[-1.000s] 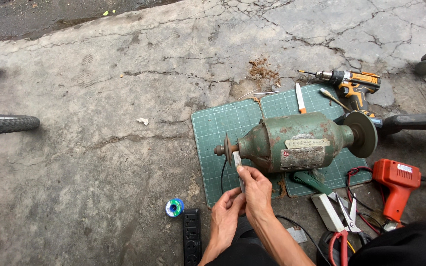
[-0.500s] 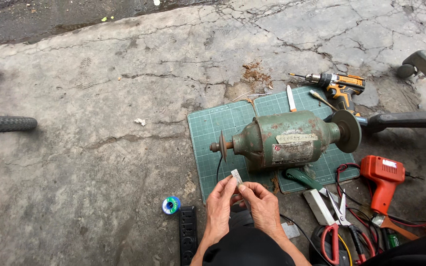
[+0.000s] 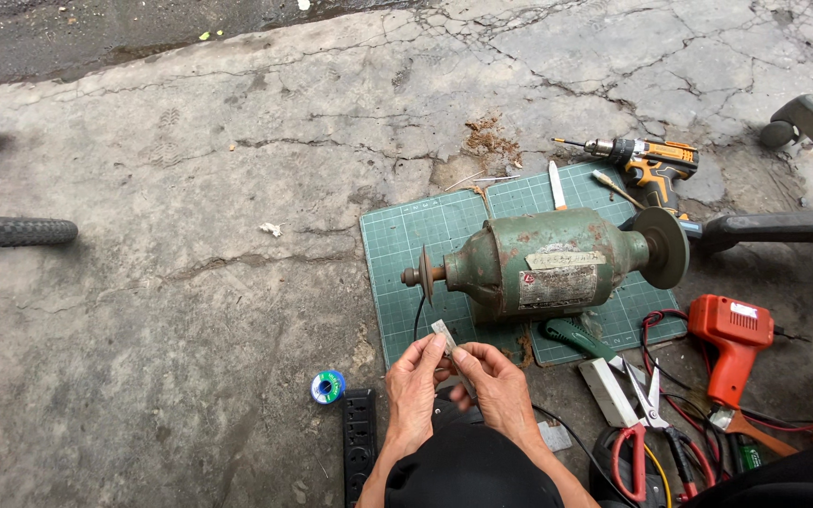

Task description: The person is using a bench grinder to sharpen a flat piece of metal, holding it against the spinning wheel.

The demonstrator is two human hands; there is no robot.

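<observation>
Both my hands hold a small flat metal strip [image 3: 446, 337] just in front of a green cutting mat [image 3: 397, 249]. My left hand [image 3: 414, 388] pinches its near left side and my right hand [image 3: 499, 386] grips it from the right. On the mat lies a worn green bench grinder [image 3: 543, 262], its bare spindle [image 3: 418, 276] pointing left, a few centimetres beyond the strip, and a dark grinding wheel [image 3: 662, 247] on its right end.
A yellow cordless drill [image 3: 646, 160] lies behind the mat, a red electric drill [image 3: 731, 339] to the right. Red-handled scissors [image 3: 642, 428], cables, a black power strip [image 3: 360, 442] and a solder spool [image 3: 327, 387] lie near me. Tyres [image 3: 13, 230] sit at far left on cracked concrete.
My right hand has pulled back from the grinder's spindle toward me. Both hands now hold the metal strip lower, in front of the mat. The view has shifted slightly.
</observation>
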